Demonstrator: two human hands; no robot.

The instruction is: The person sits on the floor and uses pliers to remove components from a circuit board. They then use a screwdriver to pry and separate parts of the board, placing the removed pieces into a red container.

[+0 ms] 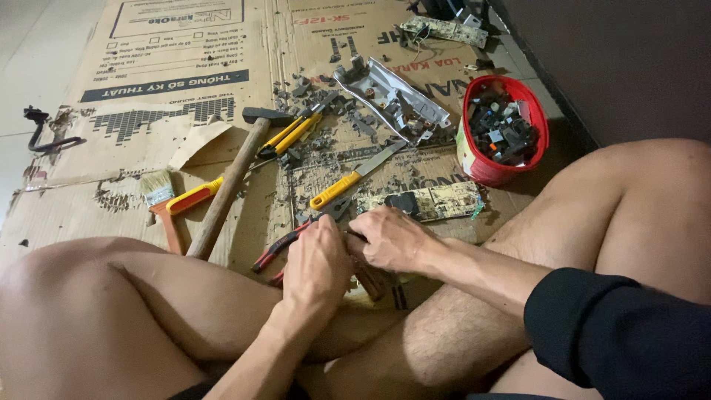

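Near centre, on the cardboard sheet, left hand and right hand meet, fingers curled tight round red-handled pliers (braced low for leverage, seemingly), circuit board just beyond.

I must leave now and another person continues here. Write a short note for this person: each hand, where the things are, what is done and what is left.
Left hand: closed around the red-handled pliers, low over the cardboard.
Right hand: closed beside the left, gripping something small that I cannot make out.
Things: a circuit board lies just past the hands; a yellow-handled chisel and a hammer lie to the left of it.
Done, as it seems: the red bowl holds many dark small parts; broken bits lie around.
Left: that board and a second board at the far edge look whole.
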